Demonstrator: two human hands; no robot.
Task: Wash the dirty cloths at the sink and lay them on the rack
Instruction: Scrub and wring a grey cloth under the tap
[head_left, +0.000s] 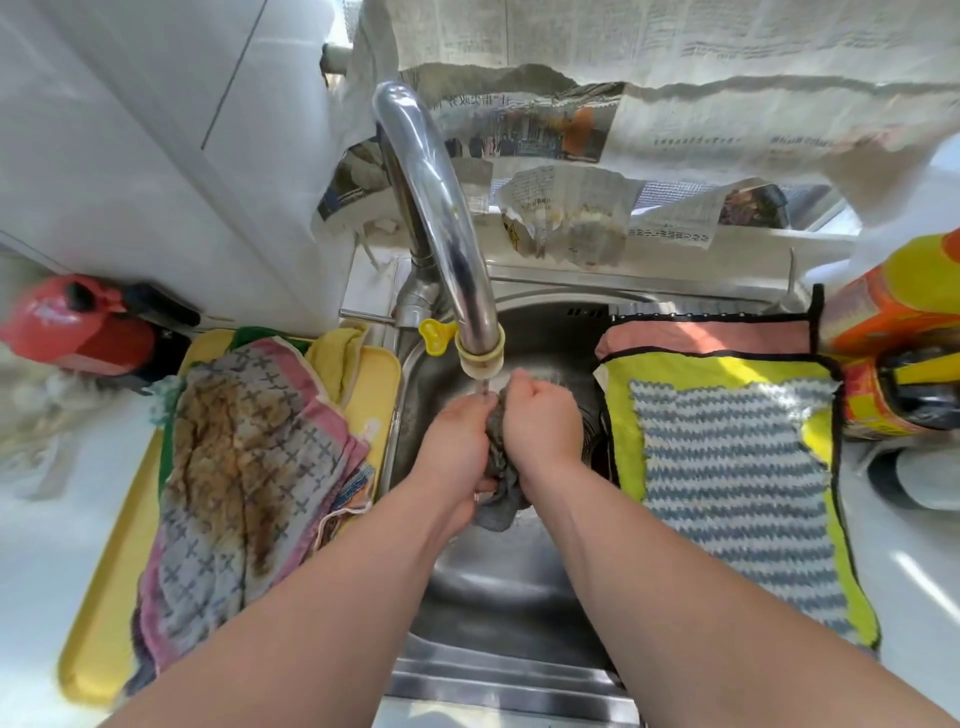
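Note:
A wet grey cloth (500, 475) is bunched between my hands over the steel sink (498, 587). My left hand (457, 441) and my right hand (543, 421) both grip it, right under the chrome faucet (441, 218), from which a thin stream of water runs. A stained pink-and-grey cross-pattern cloth (239, 467) lies heaped on a yellow tray (98, 639) to the left. On the right, a blue-and-white striped cloth (732, 483) lies flat on a yellow cloth (691, 366), with a pink cloth (701, 335) behind them.
A red object (78, 327) stands at the far left on the counter. An orange-and-yellow bottle (904, 332) stands at the right edge. Newspaper (571, 124) hangs across the wall behind the sink. A white dish (930, 478) sits at the far right.

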